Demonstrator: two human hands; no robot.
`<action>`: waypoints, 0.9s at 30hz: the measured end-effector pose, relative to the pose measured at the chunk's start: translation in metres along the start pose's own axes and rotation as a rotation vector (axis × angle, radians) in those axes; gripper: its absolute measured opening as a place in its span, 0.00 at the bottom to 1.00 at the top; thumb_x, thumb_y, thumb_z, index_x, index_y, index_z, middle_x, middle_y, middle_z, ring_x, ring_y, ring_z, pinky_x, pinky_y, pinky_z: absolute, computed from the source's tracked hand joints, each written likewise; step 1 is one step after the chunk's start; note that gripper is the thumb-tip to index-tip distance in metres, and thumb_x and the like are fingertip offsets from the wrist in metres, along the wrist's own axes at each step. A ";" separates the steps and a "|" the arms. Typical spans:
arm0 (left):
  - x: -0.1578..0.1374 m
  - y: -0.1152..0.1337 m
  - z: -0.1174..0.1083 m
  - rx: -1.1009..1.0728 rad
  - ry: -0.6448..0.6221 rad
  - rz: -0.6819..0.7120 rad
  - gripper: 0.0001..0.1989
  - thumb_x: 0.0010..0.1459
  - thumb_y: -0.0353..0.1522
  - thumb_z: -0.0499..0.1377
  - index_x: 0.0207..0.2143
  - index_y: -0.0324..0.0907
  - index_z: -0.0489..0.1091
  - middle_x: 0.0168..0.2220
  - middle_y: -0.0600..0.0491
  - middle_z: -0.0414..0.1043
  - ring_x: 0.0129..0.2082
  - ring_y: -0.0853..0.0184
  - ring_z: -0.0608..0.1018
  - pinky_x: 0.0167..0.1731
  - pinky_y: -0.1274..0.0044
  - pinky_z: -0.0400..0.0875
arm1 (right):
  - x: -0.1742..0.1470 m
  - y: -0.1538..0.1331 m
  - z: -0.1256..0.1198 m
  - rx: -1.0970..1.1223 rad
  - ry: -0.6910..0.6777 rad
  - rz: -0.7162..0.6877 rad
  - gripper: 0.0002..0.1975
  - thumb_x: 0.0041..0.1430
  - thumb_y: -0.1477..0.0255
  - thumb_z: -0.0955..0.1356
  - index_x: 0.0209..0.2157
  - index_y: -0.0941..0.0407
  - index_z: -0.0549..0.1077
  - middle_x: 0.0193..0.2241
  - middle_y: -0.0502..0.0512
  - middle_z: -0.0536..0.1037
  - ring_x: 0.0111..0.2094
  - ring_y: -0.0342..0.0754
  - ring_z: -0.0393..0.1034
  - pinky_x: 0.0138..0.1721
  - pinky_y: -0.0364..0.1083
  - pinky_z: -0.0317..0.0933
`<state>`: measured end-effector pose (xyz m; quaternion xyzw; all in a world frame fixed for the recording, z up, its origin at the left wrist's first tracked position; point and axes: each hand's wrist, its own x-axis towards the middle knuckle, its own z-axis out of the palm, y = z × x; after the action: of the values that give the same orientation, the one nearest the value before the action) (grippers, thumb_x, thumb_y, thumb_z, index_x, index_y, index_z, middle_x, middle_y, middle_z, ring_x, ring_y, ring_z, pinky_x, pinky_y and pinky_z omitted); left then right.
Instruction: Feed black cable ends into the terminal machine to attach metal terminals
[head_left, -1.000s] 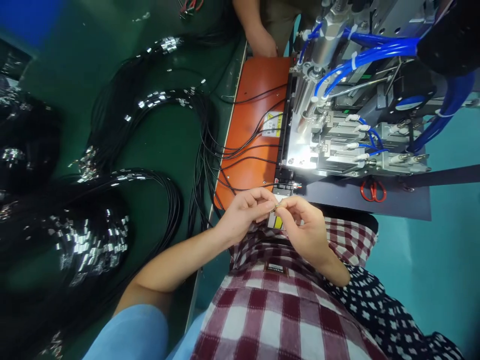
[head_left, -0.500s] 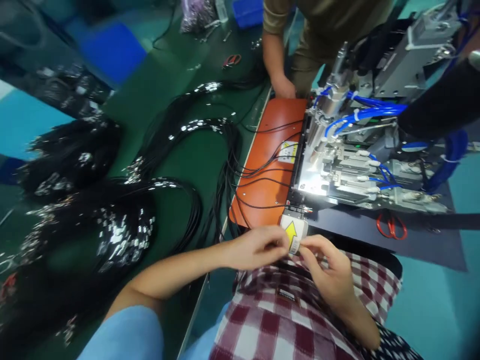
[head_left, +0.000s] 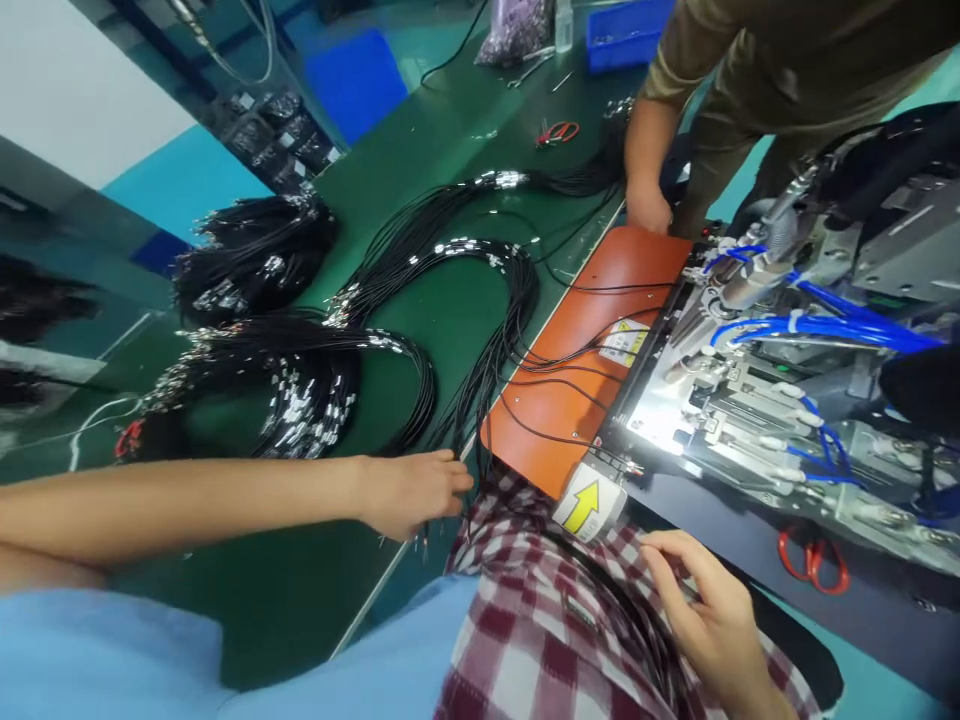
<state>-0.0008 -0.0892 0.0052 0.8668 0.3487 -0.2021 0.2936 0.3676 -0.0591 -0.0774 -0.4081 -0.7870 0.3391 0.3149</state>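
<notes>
My left hand [head_left: 420, 492] is at the green table's edge, fingers loosely bent and apart, over black cables [head_left: 459, 400] whose ends hang past the edge. I cannot make out anything held in it. My right hand [head_left: 701, 600] is just right of a white plate with a yellow arrow [head_left: 589, 505]. Its thumb and forefinger are pinched together; what is between them, if anything, is too small to tell. Several black cables run across the orange board [head_left: 555, 410] to the metal machine [head_left: 675, 400]. More dark cables lie on my checked apron [head_left: 517, 640].
Cable bundles [head_left: 300, 400] cover much of the green table [head_left: 247, 600]. Red-handled scissors [head_left: 814, 560] lie on the machine's dark base, and another red pair [head_left: 556, 133] farther back. A co-worker's hand [head_left: 649, 208] is beside the orange board's far end. A blue bin [head_left: 626, 38] stands behind.
My left hand has left the arrow plate and moved left to the cables at the table edge. My right hand has drawn slightly away from the plate. The view has shifted left.
</notes>
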 end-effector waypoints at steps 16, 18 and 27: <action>0.051 0.021 0.069 0.342 0.147 -0.172 0.18 0.58 0.41 0.62 0.41 0.34 0.74 0.40 0.41 0.74 0.40 0.57 0.72 0.37 0.70 0.59 | -0.066 -0.016 0.023 0.007 0.102 0.142 0.05 0.64 0.68 0.66 0.35 0.53 0.73 0.30 0.50 0.77 0.29 0.45 0.71 0.32 0.43 0.65; 0.048 0.025 0.073 0.377 0.178 -0.178 0.17 0.60 0.41 0.60 0.37 0.34 0.75 0.37 0.40 0.74 0.41 0.56 0.70 0.38 0.69 0.59 | -0.068 -0.016 0.024 -0.005 0.076 0.160 0.07 0.64 0.67 0.66 0.34 0.53 0.74 0.31 0.50 0.77 0.30 0.46 0.72 0.34 0.44 0.65; 0.004 0.019 0.029 0.225 0.096 -0.302 0.06 0.53 0.22 0.61 0.26 0.40 0.73 0.29 0.49 0.75 0.34 0.60 0.75 0.31 0.73 0.62 | -0.036 0.016 0.029 0.249 0.139 0.429 0.16 0.61 0.57 0.67 0.33 0.57 0.74 0.26 0.53 0.77 0.25 0.46 0.69 0.27 0.44 0.63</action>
<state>0.0117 -0.1170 -0.0118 0.8407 0.4636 -0.2398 0.1442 0.3691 -0.0911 -0.1140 -0.5462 -0.6110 0.4635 0.3371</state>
